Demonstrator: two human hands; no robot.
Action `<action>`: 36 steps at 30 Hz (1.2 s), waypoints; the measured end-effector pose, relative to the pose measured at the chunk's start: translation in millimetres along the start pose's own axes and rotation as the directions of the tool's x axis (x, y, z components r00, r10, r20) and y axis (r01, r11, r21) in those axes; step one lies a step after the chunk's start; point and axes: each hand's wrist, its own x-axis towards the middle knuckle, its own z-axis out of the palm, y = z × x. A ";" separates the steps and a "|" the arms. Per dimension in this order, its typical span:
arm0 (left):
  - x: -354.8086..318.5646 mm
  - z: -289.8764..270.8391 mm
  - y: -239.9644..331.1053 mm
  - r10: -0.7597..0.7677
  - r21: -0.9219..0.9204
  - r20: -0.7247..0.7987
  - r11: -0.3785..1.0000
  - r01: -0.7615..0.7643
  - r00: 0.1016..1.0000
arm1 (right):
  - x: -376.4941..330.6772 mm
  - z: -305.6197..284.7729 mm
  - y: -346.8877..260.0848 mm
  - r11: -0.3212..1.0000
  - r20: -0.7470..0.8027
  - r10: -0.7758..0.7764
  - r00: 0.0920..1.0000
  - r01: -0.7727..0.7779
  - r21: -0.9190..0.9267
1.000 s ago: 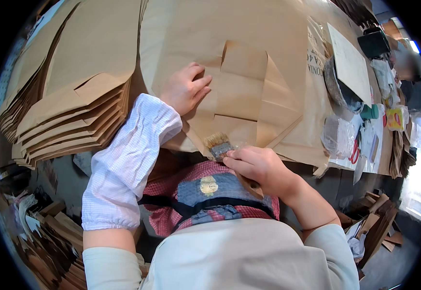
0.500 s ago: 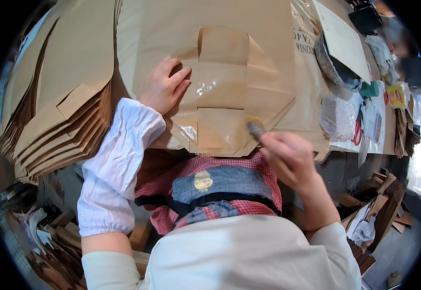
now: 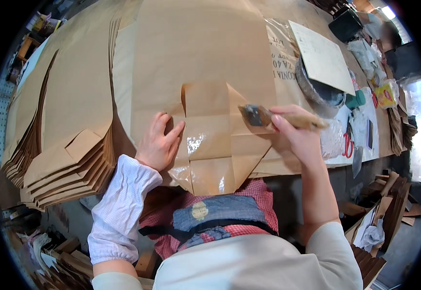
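A large brown paper bag (image 3: 201,53) lies before me, its near end folded into flaps that come to a blunt point over the table's edge. Wet, shiny patches show on the folded paper. My left hand (image 3: 158,144) rests on the left side of the folds, fingers spread and holding nothing. In my right hand (image 3: 298,130) is a flat brush (image 3: 256,116) with a wooden handle, gripped between thumb and fingers. Its bristles point left, over or against the right-hand flap; whether they touch cannot be made out.
Stacks of folded brown paper bags (image 3: 70,166) fan out at the left. To the right stands a grey bucket (image 3: 312,87) with a pale board (image 3: 321,55) across it. Red-handled scissors (image 3: 348,144) and plastic wrapping (image 3: 332,137) lie near the right edge.
My right hand has moved the brush away from the near flap, up and farther from me to the right flap. The lower flap now looks shinier. The whole view has shifted.
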 end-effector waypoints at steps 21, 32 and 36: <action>-3.3 -0.1 -2.6 -0.152 -0.198 -0.035 0.970 0.143 0.988 | 80.9 141.5 28.7 0.977 0.235 0.125 0.964 -0.160 0.138; -4.1 5.5 0.4 -0.238 -0.221 0.011 0.947 0.235 0.971 | 0.3 -13.0 3.5 0.675 0.173 -0.495 0.851 0.503 -0.540; -1.9 13.0 7.9 -0.174 -0.120 -0.086 0.979 0.163 0.981 | -4.7 -149.5 39.6 0.228 0.126 -0.600 0.790 0.320 -0.920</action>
